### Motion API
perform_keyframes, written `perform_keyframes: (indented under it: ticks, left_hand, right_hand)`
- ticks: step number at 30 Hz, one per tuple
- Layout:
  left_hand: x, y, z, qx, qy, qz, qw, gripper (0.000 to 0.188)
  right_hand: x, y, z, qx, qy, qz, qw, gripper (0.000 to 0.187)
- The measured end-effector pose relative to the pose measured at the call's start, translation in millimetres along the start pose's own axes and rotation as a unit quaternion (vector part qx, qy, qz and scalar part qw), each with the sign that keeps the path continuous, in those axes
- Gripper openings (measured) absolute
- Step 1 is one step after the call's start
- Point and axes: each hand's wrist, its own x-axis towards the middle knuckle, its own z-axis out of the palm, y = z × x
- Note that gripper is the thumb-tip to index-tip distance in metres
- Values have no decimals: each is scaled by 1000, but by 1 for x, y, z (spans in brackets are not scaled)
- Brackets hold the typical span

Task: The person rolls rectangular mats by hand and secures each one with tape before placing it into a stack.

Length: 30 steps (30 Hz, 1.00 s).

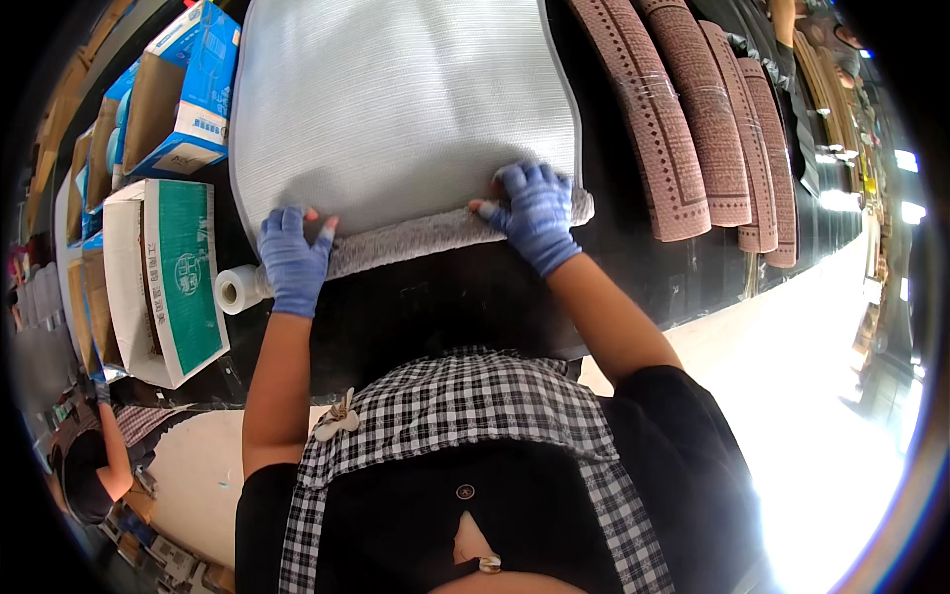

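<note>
A black counter (435,307) carries the whole arrangement, its near edge just before the person's body. On it, the largest object is a pale grey mat (396,99), lying at the centre, its long axis running from near to far. The spread part extends away from the hands on their far side; its near end forms a rolled edge (406,245) lying crosswise, left to right, with the right end set slightly farther off. The sheet shows a fine ribbed face, bound side borders and a broad soft shadow; the roll shows a darker grey plush outer face. To the right stand out four brown rolled mats (658,129) side by side, patterned with dark borders, their long axes roughly near to far. To the left lie a blue carton (203,89), open toward the near left, and, nearer, a green and white carton (198,282). The left hand (294,259) and the right hand (539,220), both gloved in blue with bare fingertips, lie over the left and right parts of the roll, fingers partly spread and loosely bent; whether they grip it or only press cannot be told. The smallest item, a white hollow tube (237,289), projects just beside the left hand; its farther extent is hidden.
</note>
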Motion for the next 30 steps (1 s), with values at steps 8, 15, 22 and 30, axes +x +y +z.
perform_keyframes:
  ticks: [8, 15, 22, 30]
  left_hand:
    - [-28, 29, 7, -35, -54, 186, 980, 41]
    - [18, 25, 3, -31, -180, 96, 979, 35]
    - [-37, 53, -45, -62, -304, 50, 949, 44]
    - [-114, 74, -69, -169, -174, 67, 968, 35]
  right_hand:
    - [13, 10, 19, -11, 36, -66, 997, 41]
    - [11, -19, 14, -49, 118, -205, 970, 57]
    - [-54, -19, -16, -36, -71, -188, 979, 55]
    - [-150, -42, -30, -56, -161, -64, 983, 64]
